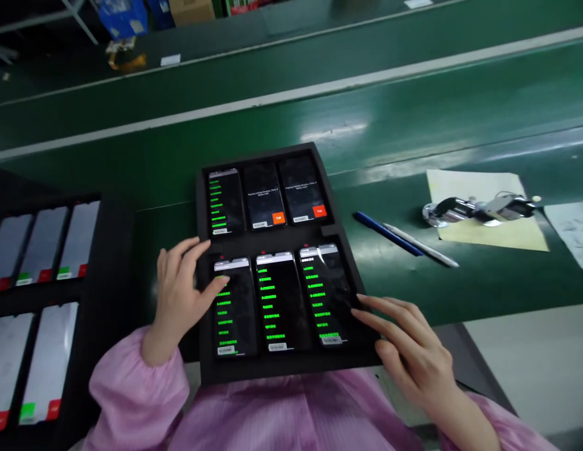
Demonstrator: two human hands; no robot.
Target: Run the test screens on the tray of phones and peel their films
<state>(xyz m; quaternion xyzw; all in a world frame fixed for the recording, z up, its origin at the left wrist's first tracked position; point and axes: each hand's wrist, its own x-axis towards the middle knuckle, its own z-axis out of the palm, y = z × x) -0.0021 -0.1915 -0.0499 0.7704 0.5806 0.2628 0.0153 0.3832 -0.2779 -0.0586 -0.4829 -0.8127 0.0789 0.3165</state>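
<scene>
**Two hands resting on a tray of six phones**

A second black tray [108, 263] of phones is lying far left. The left hand [178, 294], open, is touching the near-left phone [235, 307] with its thumb. That phone is sitting in the central foam tray [291, 366]. The right hand [408, 351], fingers spread and gripping nothing, is resting on the tray's right edge beside the near-right phone [326, 294]. Two pens [404, 239] are lying farther right.

A left hand [178, 294] is resting on the near left edge of a black foam tray [267, 369], its thumb touching the near-left phone [235, 307]. The right hand [408, 351] is lying at the tray's near right corner, fingertips touching the near-right phone [326, 294]. A blue pen [387, 233] is lying on the green belt [413, 113] beyond
</scene>
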